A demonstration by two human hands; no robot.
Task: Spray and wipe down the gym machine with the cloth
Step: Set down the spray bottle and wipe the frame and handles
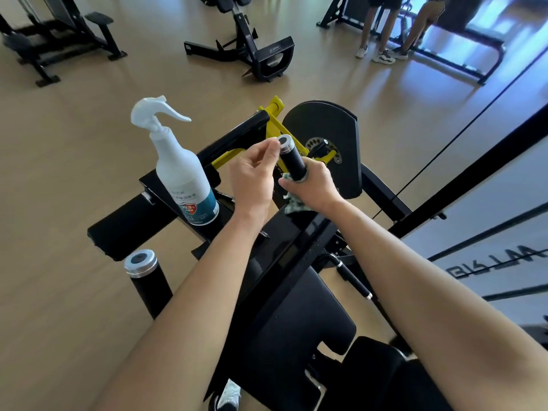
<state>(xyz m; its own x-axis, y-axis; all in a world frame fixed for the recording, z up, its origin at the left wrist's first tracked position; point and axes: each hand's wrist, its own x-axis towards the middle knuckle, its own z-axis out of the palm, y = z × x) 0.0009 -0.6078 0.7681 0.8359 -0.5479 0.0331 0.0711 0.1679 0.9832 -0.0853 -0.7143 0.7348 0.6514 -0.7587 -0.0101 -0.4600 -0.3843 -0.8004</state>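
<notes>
At the base of the handle (293,161), your right grip (314,186) is curled tight round the cloth (293,204). It presses the cloth against the black sleeve, probably so that one twist or slide wipes the whole way round. At the top of the handle, your left grip (252,176) pinches the silver cap between thumb and fingertips, most likely to steady the handle against that rub.

Left of the handle, the bottle (181,173) stands upright on a black pad (124,223) of the machine (296,321), with neither hand on it. It seems parked within reach for the next spray. Lower left of the handle, a second handle (145,277) stands untouched and looks like a later job. Just behind the handle are a yellow lever (275,120) and a black disc cover (326,126).

Most of the cloth is buried in your fist, and only a green-and-white corner hangs out below the handle. You cannot tell how much of the sleeve it covers, or whether the sleeve is wet. The bottle's label is too small to read. The machine's foot runs off the bottom edge below the handle. Far beyond the handle, two people (382,25) show only as legs.
</notes>
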